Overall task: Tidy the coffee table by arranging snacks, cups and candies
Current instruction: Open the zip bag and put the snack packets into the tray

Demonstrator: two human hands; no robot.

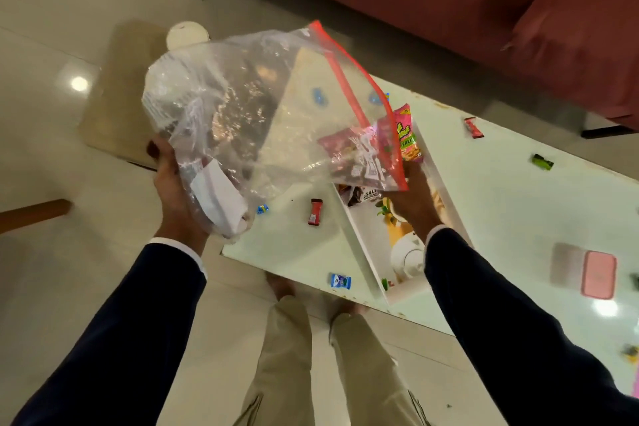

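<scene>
A clear zip bag [262,114] with a red seal strip hangs above the glass coffee table [501,190]. My left hand [173,190] grips its bottom end, where white paper is bunched inside. My right hand [413,197] holds the bag's open mouth together with a pink snack packet [408,135], over a white tray [366,245]. The tray holds a dark snack packet [359,195] and a white cup [408,258]. Loose candies lie on the glass: a red one [315,212], a blue one [340,280], another red one [473,127] and a green one [543,161].
A pink case [599,274] lies on the table's right side. A red sofa [484,3] runs behind the table. A beige stool [121,97] with a white lid-like disc [186,34] stands on the floor at the left. My feet stand at the table's near edge.
</scene>
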